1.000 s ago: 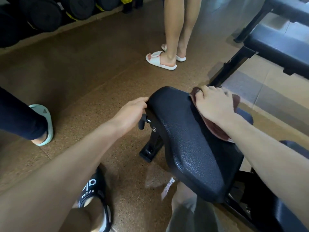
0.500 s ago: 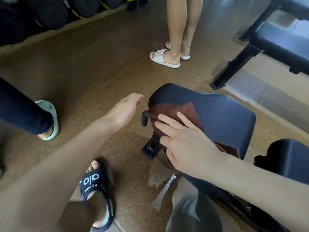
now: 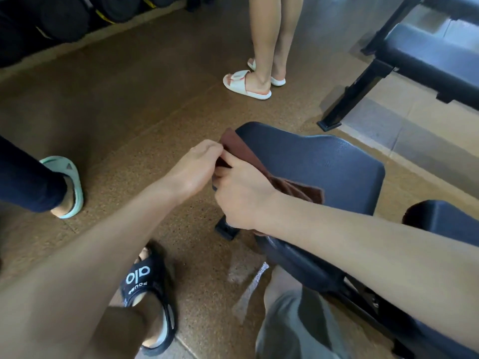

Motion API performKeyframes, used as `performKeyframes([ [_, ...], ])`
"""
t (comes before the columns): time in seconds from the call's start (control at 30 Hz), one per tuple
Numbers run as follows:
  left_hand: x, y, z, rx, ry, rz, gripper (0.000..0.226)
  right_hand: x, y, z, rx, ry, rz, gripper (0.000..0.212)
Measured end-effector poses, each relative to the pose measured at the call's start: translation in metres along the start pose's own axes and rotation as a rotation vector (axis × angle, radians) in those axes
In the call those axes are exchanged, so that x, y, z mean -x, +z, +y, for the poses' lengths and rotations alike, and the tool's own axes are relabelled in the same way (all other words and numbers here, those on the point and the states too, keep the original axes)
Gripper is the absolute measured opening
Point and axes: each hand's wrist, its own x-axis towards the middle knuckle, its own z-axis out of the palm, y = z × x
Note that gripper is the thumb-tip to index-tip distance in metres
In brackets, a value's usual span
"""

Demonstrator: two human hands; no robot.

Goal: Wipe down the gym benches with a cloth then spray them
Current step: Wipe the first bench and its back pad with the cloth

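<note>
Both hands on brown cloth (image 3: pixel 259 161) at near-left edge of bench pad (image 3: pixel 324 172). Left hand (image 3: pixel 197 164) fingertips pinch its corner; right hand (image 3: pixel 241 195) curled round it, probably gripping. Refold flat under fingers, then wipe with even pressure.

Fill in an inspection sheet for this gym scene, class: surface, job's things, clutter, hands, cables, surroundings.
Surface: bench pad, dark, textured.
Job's things: brown cloth draped over the pad's left edge; no spray bottle seen.
Clutter: nothing seen.
Hands: left hand pinches the cloth's corner; right hand grips the cloth at the pad's edge.
Cables: nothing seen.
Surroundings: brown floor; second bench at right; bystander in white slides; dark weights along the wall.
</note>
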Motion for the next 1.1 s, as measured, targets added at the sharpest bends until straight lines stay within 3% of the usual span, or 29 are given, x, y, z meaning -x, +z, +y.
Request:
performKeyframes([
  [0.13, 0.004, 0.016, 0.006, -0.076, 0.01, 0.022, 0.044, 0.069, 0.018, -0.01, -0.205, -0.03, 0.173, 0.031],
  [0.23, 0.002, 0.029, 0.009, -0.074, -0.015, 0.059, 0.053, 0.13, 0.041, -0.015, -0.418, 0.108, 0.327, 0.042],
  [0.4, -0.001, 0.053, 0.013, -0.045, -0.069, 0.082, 0.075, 0.175, 0.076, 0.007, -0.627, 0.416, 0.309, 0.051],
  [0.6, -0.001, 0.061, 0.02, 0.001, -0.145, 0.125, 0.082, 0.094, 0.079, 0.071, -0.637, 0.68, 0.258, 0.054],
  [0.7, -0.002, 0.048, 0.015, 0.036, -0.145, 0.095, 0.07, 0.084, 0.059, 0.043, -0.508, 0.415, 0.346, 0.061],
  [0.8, 0.003, 0.041, 0.008, 0.079, -0.119, 0.072, 0.059, 0.08, 0.048, 0.033, -0.49, 0.08, 0.397, 0.052],
  [0.87, 0.008, 0.043, 0.009, 0.078, -0.12, 0.069, 0.06, 0.065, 0.044, 0.049, -0.552, 0.022, 0.398, 0.047],
  [0.93, 0.014, 0.046, 0.015, 0.076, -0.101, 0.062, 0.063, 0.047, 0.047, 0.071, -0.607, 0.129, 0.381, 0.047],
  [1.1, 0.019, 0.044, 0.021, 0.058, -0.147, 0.04, 0.068, 0.053, 0.083, 0.128, -0.706, 0.698, 0.247, 0.047],
])
